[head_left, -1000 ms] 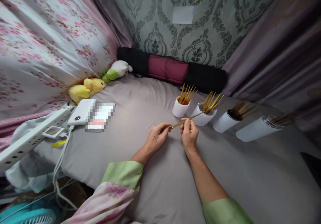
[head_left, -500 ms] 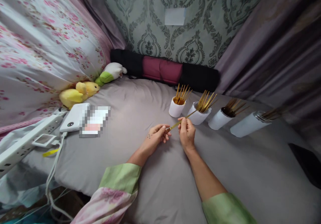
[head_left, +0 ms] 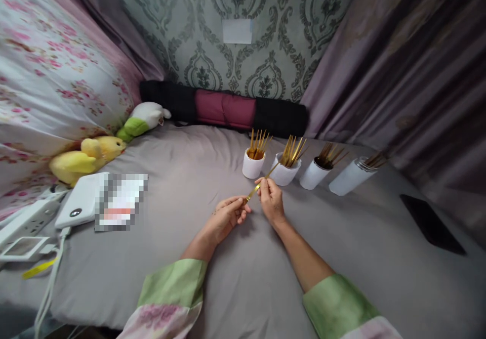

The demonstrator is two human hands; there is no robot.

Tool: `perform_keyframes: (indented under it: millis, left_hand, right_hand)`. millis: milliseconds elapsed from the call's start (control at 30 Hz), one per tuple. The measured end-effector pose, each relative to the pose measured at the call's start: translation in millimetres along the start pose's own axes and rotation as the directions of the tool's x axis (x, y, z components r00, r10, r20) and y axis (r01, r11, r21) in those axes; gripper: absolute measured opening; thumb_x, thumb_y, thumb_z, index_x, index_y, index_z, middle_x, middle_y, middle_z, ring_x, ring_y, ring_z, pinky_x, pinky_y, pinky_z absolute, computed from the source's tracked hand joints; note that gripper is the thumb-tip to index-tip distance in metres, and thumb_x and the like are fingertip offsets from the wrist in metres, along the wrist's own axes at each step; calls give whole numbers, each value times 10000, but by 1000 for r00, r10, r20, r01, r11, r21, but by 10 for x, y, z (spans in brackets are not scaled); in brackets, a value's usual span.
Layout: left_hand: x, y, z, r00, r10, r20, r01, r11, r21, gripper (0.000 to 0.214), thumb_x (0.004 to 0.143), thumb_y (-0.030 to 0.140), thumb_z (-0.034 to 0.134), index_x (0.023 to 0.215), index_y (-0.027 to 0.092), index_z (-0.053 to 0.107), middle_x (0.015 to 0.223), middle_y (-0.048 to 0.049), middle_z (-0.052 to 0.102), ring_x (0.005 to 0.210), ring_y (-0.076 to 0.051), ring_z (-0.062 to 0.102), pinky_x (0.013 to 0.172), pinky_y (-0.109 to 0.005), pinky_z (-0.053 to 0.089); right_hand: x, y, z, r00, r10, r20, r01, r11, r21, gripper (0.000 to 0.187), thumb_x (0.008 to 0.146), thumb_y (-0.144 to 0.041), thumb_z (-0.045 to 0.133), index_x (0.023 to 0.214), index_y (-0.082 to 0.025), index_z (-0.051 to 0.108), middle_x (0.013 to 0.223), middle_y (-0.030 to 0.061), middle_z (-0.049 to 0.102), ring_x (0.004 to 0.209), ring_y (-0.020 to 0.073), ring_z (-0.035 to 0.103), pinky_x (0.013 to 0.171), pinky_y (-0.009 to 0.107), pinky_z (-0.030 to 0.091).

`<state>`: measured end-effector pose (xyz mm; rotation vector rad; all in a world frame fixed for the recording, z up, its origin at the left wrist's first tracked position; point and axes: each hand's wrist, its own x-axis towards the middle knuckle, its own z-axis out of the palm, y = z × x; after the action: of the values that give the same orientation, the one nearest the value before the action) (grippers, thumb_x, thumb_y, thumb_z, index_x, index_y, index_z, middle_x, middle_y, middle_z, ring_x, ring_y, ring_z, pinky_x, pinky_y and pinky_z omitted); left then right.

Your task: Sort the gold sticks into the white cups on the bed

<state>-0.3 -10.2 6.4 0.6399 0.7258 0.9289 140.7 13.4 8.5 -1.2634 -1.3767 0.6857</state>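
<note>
A thin golden paintbrush (head_left: 253,191) is held slantwise between my two hands above the grey sheet. My left hand (head_left: 228,218) pinches its lower, bristle end; the fingertips hide the bristles. Farther up the handle, my right hand (head_left: 272,202) grips it with thumb and fingers closed. Just beyond the hands stands a white round container (head_left: 253,167) with several thin golden sticks upright in it. To its right is a wider white container (head_left: 284,175), also with golden sticks. Two more white cylinders, one with dark-rimmed mouth (head_left: 312,176) and one long (head_left: 347,178), hold brownish sticks.
A black and maroon roll (head_left: 225,107) lies along the patterned wall. On the left are yellow (head_left: 89,158) and white-green (head_left: 142,119) plush toys, a white power bank (head_left: 84,202) with its cable, and a power strip (head_left: 32,222). A black flat object (head_left: 433,225) lies at right.
The view has swung to the right, so things appear shifted left. Both hands keep hold of the paintbrush, which now slants more steeply.
</note>
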Motion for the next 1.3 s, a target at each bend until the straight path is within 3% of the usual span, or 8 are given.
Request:
perform_keyframes:
  millis: [233,1067,1300]
  left_hand:
    - [8,-21,-5,999,-38,-23,38,999,-4,250,717,240,616,907,83,577,669,-56,590,494,-70,488,431,-179,329]
    - [-10,4,-11,996,-84,-31,84,996,-24,227,724,222,609,907,94,569,684,-53,586,510,-73,490,439,-179,335]
    - [-11,13,15,996,-77,-44,76,997,-30,226,716,221,614,894,88,569,669,-47,579,490,-66,482,431,-175,327]
  right_hand:
    - [36,-56,-76,999,8,33,-6,999,-52,321,869,-403,340,855,-167,557,572,-37,435,480,78,405,477,191,331]
    - [465,-175,-396,994,6,-106,-4,1000,20,384,825,-505,370,856,-172,557,578,-28,478,417,52,397,386,168,326]
    - [497,-193,-455,990,72,-122,-62,995,78,393,784,-533,425,849,-169,560,586,-23,498,397,50,401,346,168,328]
